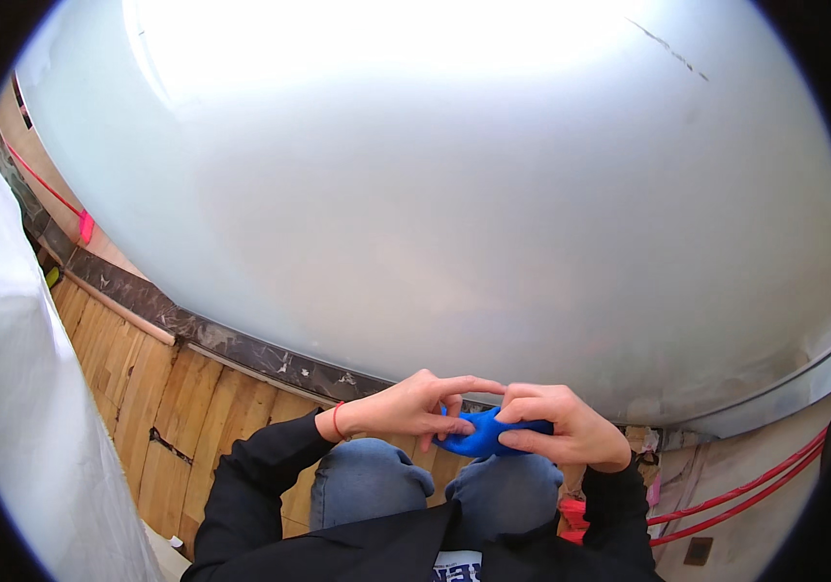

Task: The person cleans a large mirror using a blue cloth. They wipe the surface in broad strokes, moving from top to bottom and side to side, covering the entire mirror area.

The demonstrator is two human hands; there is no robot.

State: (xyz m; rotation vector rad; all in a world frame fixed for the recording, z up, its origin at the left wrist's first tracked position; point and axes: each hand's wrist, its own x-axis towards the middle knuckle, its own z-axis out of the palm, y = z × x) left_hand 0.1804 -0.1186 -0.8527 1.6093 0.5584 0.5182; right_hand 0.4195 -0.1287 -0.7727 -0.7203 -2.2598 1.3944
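A bright blue piece of soft material, perhaps cloth [486,435], is bunched between my two hands just above my jeans-covered knees. My left hand [433,407], with a red string around its wrist, pinches the left part of it between thumb and fingers. On the right part, the thumb and fingers of my right hand [557,425] are closed. The two index fingers meet above the blue material. Part of the material is hidden by the fingers.
A large frosted glass panel [459,218] stands before me on a dark marbled sill [255,351]. Below are wooden floorboards [200,407]. White sheeting [29,378] hangs at left. Red-handled tools lie at right, their handles [743,495] near the wall; a pink brush [86,227] is far left.
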